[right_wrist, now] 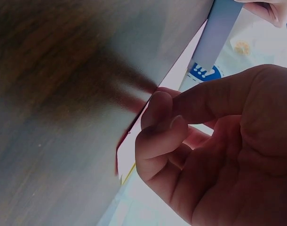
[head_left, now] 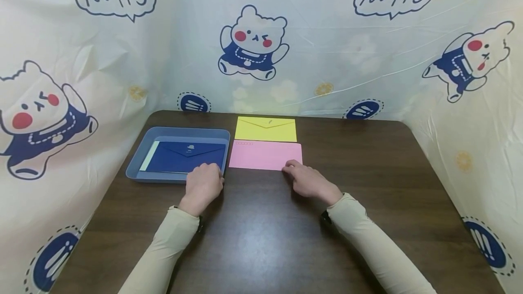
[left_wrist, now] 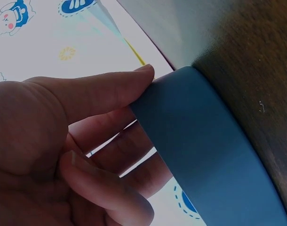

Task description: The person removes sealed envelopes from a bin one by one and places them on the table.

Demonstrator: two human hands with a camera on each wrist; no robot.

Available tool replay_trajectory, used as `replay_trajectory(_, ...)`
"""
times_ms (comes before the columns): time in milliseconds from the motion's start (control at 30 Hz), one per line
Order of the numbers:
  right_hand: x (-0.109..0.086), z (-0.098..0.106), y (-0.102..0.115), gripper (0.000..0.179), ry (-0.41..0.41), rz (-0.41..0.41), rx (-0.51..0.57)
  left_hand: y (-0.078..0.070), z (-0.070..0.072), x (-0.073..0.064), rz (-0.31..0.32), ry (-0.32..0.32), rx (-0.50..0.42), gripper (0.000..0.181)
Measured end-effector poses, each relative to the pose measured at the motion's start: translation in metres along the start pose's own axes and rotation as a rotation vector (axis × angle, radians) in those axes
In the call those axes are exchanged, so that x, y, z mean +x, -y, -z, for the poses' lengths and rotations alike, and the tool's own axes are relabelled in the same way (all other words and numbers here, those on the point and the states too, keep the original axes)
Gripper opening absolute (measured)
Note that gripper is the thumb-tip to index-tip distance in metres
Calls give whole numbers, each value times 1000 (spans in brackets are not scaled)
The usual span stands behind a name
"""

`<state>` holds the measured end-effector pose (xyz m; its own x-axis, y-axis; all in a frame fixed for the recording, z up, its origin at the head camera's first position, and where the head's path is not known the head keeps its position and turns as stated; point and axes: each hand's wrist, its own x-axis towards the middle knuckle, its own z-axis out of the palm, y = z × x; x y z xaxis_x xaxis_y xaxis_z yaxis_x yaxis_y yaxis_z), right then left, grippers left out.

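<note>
The left hand point(head_left: 204, 186) clamps its fingers on the wall of a smooth blue tray point(head_left: 157, 177). On the wood-grained counter point(head_left: 261, 230), the right hand point(head_left: 311, 181) bends its fingers at a rectangular pink envelope's point(head_left: 263, 154) edge; whether they pinch cannot be told.

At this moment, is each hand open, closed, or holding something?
Left hand: closed, gripping the blue tray by its rim.
Right hand: closed, pinching the pink envelope by its near edge.

A shallow blue tray point(head_left: 188, 134) with rounded corners stands upright, a rectangular pink envelope point(head_left: 263, 155) lying just to its right, long edges running crosswise.
</note>
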<state>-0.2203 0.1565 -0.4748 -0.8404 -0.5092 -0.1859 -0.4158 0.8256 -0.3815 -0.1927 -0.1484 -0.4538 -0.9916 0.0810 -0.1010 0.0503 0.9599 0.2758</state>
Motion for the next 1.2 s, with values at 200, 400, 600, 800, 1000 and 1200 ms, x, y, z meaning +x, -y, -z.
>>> replay_trajectory(200, 0, 0, 0, 47, 1, -1, 11, 0, -1, 1, 7, -4, 4, 9)
replay_trajectory(400, -1, 1, 1, 46, -2, 3, 18, 0, -2, 0, 2, -7, 4, 9)
replay_trajectory(600, -1, 0, 1, 46, -2, 1, 22, 0, -1, 0, 3, -3, 5, 9)
replay_trajectory(800, -1, 0, 1, 46, 3, -6, 23, 0, -1, 0, 4, -7, 7, 9)
replay_trajectory(1000, -1, 0, 1, 47, -1, -14, 16, 0, -1, 0, 2, -4, 9, 9)
replay_trajectory(1200, -3, 1, 2, 49, -9, -19, 43, 0, -1, 1, -3, -2, 7, 9)
